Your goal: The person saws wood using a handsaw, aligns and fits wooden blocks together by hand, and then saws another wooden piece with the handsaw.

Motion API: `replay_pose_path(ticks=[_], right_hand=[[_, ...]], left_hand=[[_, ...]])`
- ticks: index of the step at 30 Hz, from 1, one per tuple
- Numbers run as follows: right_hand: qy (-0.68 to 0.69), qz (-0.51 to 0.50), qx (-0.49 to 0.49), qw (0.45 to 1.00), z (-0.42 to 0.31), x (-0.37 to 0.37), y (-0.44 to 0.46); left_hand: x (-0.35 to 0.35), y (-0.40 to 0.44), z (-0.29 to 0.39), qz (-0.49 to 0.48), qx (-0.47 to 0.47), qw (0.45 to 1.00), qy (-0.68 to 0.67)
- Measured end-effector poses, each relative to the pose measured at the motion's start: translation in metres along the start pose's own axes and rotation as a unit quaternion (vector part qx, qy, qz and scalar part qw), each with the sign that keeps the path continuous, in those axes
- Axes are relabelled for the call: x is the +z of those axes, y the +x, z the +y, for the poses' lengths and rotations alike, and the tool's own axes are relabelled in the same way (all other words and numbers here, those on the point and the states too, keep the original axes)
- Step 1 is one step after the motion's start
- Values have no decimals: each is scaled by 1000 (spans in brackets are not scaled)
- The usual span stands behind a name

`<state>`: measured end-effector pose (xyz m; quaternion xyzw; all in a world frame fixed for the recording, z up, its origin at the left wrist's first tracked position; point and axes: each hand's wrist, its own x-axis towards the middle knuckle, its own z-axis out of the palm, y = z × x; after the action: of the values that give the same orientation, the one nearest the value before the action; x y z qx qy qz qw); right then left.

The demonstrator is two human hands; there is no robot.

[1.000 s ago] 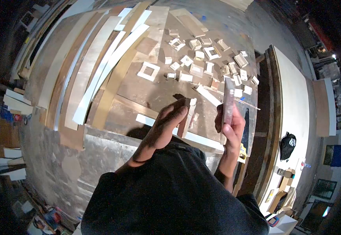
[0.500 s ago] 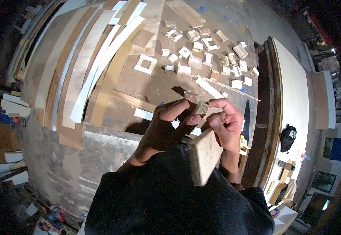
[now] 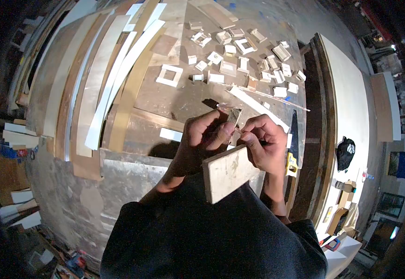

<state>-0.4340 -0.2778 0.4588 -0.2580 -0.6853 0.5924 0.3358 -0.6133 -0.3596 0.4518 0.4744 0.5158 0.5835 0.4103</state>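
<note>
My left hand (image 3: 207, 132) is closed around a small wooden piece (image 3: 233, 116), whose narrow end sticks up between thumb and forefinger. My right hand (image 3: 265, 142) is beside it, thumb and forefinger pinched together close to that piece; what lies in the pinch is too small to make out. Below the fingers a pale, flat wooden block (image 3: 228, 174) shows its broad face, tilted, its upper right edge against my right hand. Fingers hide whether block and small piece are joined.
Several small wooden blocks and frames (image 3: 169, 75) are scattered across the worktable (image 3: 165, 104). Long boards (image 3: 104, 83) lie at left. A pale strip (image 3: 253, 104) and a yellow-handled saw (image 3: 291, 164) are near my right hand. Another table (image 3: 344, 102) stands at right, holding a black bag (image 3: 346, 153).
The pale block has swung left and turned, so more of its broad face shows. My right hand's fingers have come together in a pinch; the small piece has tilted and moved slightly left.
</note>
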Motion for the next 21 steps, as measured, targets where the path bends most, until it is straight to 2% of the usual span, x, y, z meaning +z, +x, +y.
replay_pose_path(ticks=[2, 3, 5, 6, 7, 9, 10, 12, 15, 17, 18, 19, 20, 21], right_hand=[[-197, 4, -88, 976, -6, 2, 0], [-197, 4, -88, 976, -4, 3, 0], [-289, 46, -142, 946, 0, 4, -1], [-293, 45, -129, 946, -1, 3, -4], [-292, 44, -128, 947, 6, 0, -6], [-272, 23, -187, 944, 21, -3, -8], [-255, -4, -161, 953, 19, -3, -10], [-267, 15, -152, 951, 15, 1, -13], [-289, 31, -143, 946, 23, 1, -15], [-302, 35, -143, 942, 26, 0, -20], [-288, 58, -109, 950, 25, 1, -28], [-283, 60, -122, 950, 26, -2, -29], [-278, 61, -134, 949, 28, -6, -30], [-279, 64, -134, 949, 33, -11, -30]], left_hand=[[1, 2, -6, 5, -33, 998, -49], [2, 2, -12, 5, -33, 998, -49], [6, 2, -24, 21, -58, 995, -75], [7, 3, -29, 32, -26, 998, -54], [11, 2, -28, 90, -39, 990, -99], [13, 6, -30, 134, -19, 986, -97], [11, 5, -26, 135, -18, 986, -97], [5, 2, -12, 73, -174, 974, -128], [12, 5, -28, 96, -128, 978, -133], [12, 6, -29, 92, -162, 972, -146], [10, 8, -30, 144, -167, 966, -136], [6, 12, -31, 198, -169, 957, -126], [-8, 15, -27, 169, -214, 955, -119], [-11, 18, -28, 180, -136, 971, -82]])
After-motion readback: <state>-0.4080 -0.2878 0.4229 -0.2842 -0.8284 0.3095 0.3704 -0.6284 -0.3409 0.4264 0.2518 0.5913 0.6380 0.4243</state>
